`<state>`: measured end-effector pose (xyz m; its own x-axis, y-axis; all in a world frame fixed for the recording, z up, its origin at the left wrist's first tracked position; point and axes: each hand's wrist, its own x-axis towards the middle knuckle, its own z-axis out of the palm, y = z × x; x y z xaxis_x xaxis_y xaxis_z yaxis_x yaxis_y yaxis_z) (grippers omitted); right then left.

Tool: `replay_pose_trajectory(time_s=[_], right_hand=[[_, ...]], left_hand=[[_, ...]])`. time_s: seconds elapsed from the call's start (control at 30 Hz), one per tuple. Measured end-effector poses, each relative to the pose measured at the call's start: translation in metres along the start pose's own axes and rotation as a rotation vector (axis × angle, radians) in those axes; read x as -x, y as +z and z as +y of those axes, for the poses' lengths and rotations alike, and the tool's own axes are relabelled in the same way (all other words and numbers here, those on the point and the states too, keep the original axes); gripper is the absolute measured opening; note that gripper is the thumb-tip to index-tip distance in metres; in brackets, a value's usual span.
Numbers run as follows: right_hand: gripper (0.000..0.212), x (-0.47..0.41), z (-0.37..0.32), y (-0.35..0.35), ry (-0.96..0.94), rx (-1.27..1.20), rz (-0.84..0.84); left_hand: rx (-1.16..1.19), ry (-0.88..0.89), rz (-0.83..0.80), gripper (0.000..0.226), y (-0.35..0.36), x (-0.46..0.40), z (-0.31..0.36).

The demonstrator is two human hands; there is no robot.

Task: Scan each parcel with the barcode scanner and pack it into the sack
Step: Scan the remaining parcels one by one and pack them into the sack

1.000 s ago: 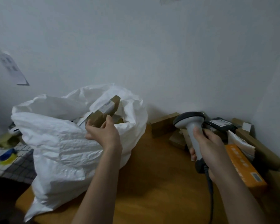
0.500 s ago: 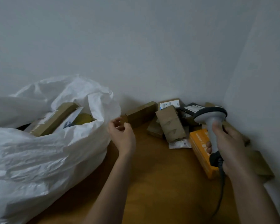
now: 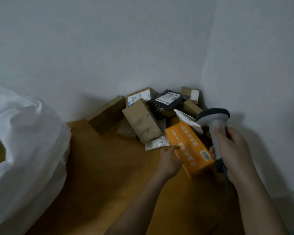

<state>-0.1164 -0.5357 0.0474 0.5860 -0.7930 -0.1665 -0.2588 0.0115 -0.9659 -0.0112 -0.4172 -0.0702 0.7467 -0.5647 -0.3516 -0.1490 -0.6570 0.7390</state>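
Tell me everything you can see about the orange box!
The orange box is long and looks like printed cardboard. White writing runs along its top, and a small barcode label sits near its close end. It lies tilted on the wooden table, in front of a heap of brown parcels. The left hand touches its left side. The scanner's handle is just to its right.

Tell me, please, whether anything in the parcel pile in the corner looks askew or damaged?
Nothing looks damaged. The pile is just untidy: a brown box lies tilted across smaller parcels, and a black mailer bag lies slanted on top at the back. The left hand is at the orange box.
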Motion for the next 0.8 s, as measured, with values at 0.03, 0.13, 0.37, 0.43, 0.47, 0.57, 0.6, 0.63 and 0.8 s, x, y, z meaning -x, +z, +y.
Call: replay_pose_trajectory(time_s=[0.03,0.13,0.37,0.43,0.47,0.57,0.6,0.63,0.8], right_hand=[[0.026,-0.005,0.005,-0.003,0.009,0.007,0.0],[0.026,-0.018,0.017,-0.011,0.046,0.024,-0.01],[0.032,-0.034,0.031,-0.022,0.062,0.066,0.009],[0.033,-0.034,0.032,-0.021,0.071,0.074,0.003],[0.033,-0.034,0.032,-0.02,0.077,0.07,-0.003],[0.03,-0.03,0.03,-0.017,0.083,0.044,-0.022],[0.029,-0.028,0.029,-0.016,0.079,0.037,-0.028],[0.028,-0.026,0.027,-0.014,0.074,0.034,-0.032],[0.023,-0.011,0.019,0.003,0.058,0.014,-0.048]], left_hand=[[-0.082,0.033,-0.024,0.054,0.014,-0.008,0.0],[-0.374,0.178,-0.04,0.058,0.048,-0.028,0.004],[-0.738,0.35,-0.122,0.059,0.076,-0.062,0.011],[-0.691,0.316,-0.114,0.047,0.072,-0.059,0.012],[-0.668,0.288,-0.108,0.044,0.069,-0.055,0.01],[-0.698,0.232,-0.02,0.041,0.056,-0.034,-0.011],[-0.725,0.237,0.031,0.044,0.05,-0.025,-0.024],[-0.729,0.225,0.076,0.052,0.044,-0.017,-0.037],[-0.389,-0.251,0.159,0.121,0.014,0.013,-0.075]])
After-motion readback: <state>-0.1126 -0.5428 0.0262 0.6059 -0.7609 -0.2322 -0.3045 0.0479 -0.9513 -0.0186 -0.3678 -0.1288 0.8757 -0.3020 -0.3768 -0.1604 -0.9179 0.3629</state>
